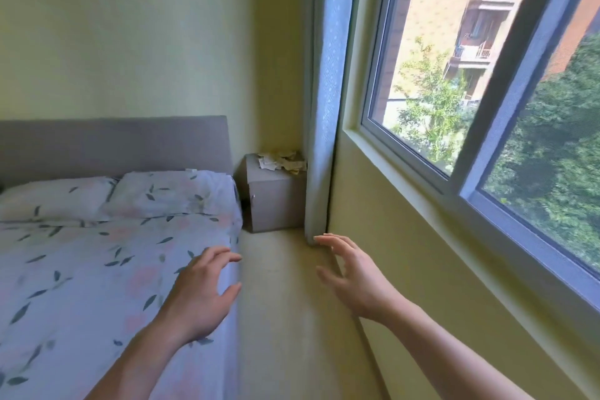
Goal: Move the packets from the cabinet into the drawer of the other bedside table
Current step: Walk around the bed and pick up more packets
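Observation:
A grey bedside table (276, 201) stands in the far corner between the bed and the curtain, its front closed, a small knob at its left edge. A loose pile of pale packets or papers (282, 162) lies on its top. My left hand (201, 295) hovers over the bed's right edge with fingers spread and relaxed, holding nothing. My right hand (350, 276) reaches forward above the floor strip near the wall, fingers spread, empty. Both hands are well short of the table.
A bed (97, 269) with a leaf-print sheet and two pillows fills the left. A narrow floor strip (279, 302) runs between bed and window wall. A blue curtain (324, 107) hangs down to the floor beside the table. A large window (470, 75) is at the right.

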The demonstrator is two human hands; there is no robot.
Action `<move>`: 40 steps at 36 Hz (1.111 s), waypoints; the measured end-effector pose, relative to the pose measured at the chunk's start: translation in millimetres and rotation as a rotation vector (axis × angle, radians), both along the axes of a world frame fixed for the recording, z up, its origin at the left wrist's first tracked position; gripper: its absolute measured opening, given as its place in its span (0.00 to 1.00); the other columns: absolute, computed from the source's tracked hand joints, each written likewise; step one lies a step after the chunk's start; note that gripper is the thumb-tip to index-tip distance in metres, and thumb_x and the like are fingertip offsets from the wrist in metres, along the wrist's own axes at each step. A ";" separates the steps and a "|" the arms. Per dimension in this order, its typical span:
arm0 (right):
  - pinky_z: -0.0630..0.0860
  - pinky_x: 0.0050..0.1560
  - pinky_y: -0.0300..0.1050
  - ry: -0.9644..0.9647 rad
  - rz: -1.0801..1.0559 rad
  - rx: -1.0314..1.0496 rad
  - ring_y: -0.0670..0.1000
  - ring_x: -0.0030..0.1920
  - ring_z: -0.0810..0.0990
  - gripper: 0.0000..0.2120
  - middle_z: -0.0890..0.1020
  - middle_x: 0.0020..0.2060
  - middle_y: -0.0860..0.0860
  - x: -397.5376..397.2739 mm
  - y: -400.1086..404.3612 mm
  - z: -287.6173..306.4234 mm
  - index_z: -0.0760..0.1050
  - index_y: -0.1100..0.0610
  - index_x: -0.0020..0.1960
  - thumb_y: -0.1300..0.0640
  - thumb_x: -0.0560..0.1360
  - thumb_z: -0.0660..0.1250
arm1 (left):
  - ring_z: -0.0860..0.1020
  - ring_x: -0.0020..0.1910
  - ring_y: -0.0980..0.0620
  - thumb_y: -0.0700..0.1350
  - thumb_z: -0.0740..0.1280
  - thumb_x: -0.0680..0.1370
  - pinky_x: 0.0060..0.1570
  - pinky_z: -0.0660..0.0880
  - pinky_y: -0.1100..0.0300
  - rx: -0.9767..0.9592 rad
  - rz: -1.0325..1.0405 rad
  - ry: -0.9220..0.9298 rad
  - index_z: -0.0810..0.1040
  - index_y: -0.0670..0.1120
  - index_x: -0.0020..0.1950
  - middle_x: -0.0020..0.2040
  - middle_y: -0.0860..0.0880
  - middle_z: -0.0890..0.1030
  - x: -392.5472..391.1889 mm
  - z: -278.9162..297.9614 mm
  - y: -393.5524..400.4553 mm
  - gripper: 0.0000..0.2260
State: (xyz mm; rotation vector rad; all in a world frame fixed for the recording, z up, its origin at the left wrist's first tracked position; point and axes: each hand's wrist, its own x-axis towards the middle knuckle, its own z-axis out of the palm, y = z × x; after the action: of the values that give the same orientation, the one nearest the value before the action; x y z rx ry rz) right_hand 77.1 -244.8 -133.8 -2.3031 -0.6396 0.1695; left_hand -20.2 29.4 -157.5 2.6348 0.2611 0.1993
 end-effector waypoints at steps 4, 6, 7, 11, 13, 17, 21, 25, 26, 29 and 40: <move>0.64 0.68 0.32 -0.035 0.002 0.006 0.40 0.69 0.70 0.25 0.69 0.72 0.38 60.2 31.3 9.3 0.69 0.44 0.74 0.51 0.79 0.69 | 0.68 0.70 0.54 0.51 0.67 0.80 0.69 0.66 0.59 0.020 -0.016 -0.035 0.72 0.57 0.70 0.72 0.59 0.66 67.1 16.7 27.5 0.18; 0.64 0.67 0.31 -0.035 -0.004 0.016 0.39 0.67 0.71 0.25 0.68 0.72 0.37 88.7 44.7 13.7 0.69 0.44 0.74 0.52 0.79 0.69 | 0.68 0.71 0.55 0.51 0.68 0.79 0.69 0.65 0.60 0.031 -0.033 -0.043 0.72 0.57 0.70 0.72 0.59 0.66 99.9 24.8 39.1 0.19; 0.63 0.65 0.29 -0.032 -0.007 0.022 0.38 0.66 0.71 0.25 0.68 0.71 0.37 101.5 50.6 15.3 0.69 0.43 0.74 0.52 0.79 0.69 | 0.68 0.71 0.55 0.51 0.68 0.79 0.69 0.65 0.60 0.032 -0.039 -0.044 0.72 0.57 0.70 0.72 0.59 0.66 114.7 27.7 44.1 0.19; 0.65 0.68 0.33 -0.045 -0.001 0.015 0.39 0.66 0.70 0.25 0.69 0.72 0.39 152.3 73.7 18.4 0.69 0.44 0.74 0.52 0.79 0.69 | 0.69 0.70 0.55 0.50 0.69 0.78 0.69 0.65 0.60 0.039 -0.075 -0.069 0.74 0.56 0.68 0.71 0.58 0.68 169.3 35.5 61.3 0.18; 0.66 0.72 0.38 -0.057 -0.001 0.013 0.41 0.70 0.70 0.25 0.69 0.73 0.40 179.6 86.1 19.7 0.68 0.44 0.74 0.52 0.79 0.69 | 0.69 0.70 0.55 0.50 0.69 0.78 0.70 0.66 0.59 0.049 -0.085 -0.073 0.74 0.55 0.69 0.71 0.58 0.68 196.3 36.4 71.3 0.19; 0.65 0.73 0.39 -0.072 0.008 0.008 0.42 0.71 0.69 0.25 0.69 0.73 0.41 235.4 112.8 20.9 0.68 0.44 0.75 0.51 0.79 0.68 | 0.69 0.70 0.55 0.51 0.68 0.78 0.70 0.66 0.58 0.049 -0.062 -0.078 0.73 0.56 0.69 0.72 0.59 0.67 248.7 37.1 93.9 0.19; 0.64 0.73 0.38 -0.064 0.038 0.015 0.42 0.72 0.69 0.25 0.70 0.73 0.40 298.6 141.4 15.2 0.69 0.44 0.74 0.50 0.79 0.68 | 0.67 0.71 0.55 0.50 0.67 0.79 0.70 0.64 0.59 0.047 -0.034 -0.054 0.73 0.56 0.70 0.73 0.59 0.66 304.9 37.5 114.8 0.19; 0.65 0.75 0.42 -0.034 0.070 0.045 0.41 0.72 0.68 0.24 0.69 0.73 0.40 372.3 172.0 7.5 0.69 0.45 0.74 0.51 0.79 0.68 | 0.66 0.72 0.55 0.50 0.67 0.80 0.71 0.62 0.60 0.057 -0.014 -0.034 0.72 0.55 0.71 0.73 0.58 0.65 370.8 36.9 138.0 0.19; 0.65 0.74 0.41 -0.029 0.076 0.048 0.41 0.72 0.68 0.25 0.69 0.73 0.40 392.0 180.1 5.9 0.69 0.46 0.74 0.52 0.79 0.68 | 0.65 0.72 0.55 0.50 0.67 0.80 0.71 0.61 0.60 0.053 -0.009 -0.032 0.72 0.55 0.70 0.72 0.58 0.66 388.3 36.8 144.7 0.19; 0.65 0.74 0.41 -0.009 0.087 0.059 0.42 0.72 0.69 0.25 0.69 0.73 0.41 451.0 204.0 1.4 0.69 0.47 0.74 0.52 0.79 0.69 | 0.66 0.72 0.55 0.49 0.67 0.79 0.73 0.61 0.60 0.040 0.012 -0.011 0.72 0.55 0.70 0.72 0.58 0.66 438.7 36.0 166.1 0.18; 0.65 0.75 0.45 0.065 0.159 0.026 0.44 0.73 0.68 0.25 0.68 0.73 0.41 623.6 285.1 -18.7 0.68 0.45 0.75 0.51 0.79 0.69 | 0.66 0.71 0.55 0.50 0.67 0.79 0.71 0.64 0.59 0.054 0.088 0.059 0.72 0.55 0.70 0.72 0.58 0.65 583.3 18.6 232.7 0.19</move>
State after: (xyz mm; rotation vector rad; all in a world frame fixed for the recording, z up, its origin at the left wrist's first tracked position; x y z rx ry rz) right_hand 700.6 40.3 -152.6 -2.2128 -0.7870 0.3074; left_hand 563.0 262.1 -138.9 2.6874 0.3980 0.1596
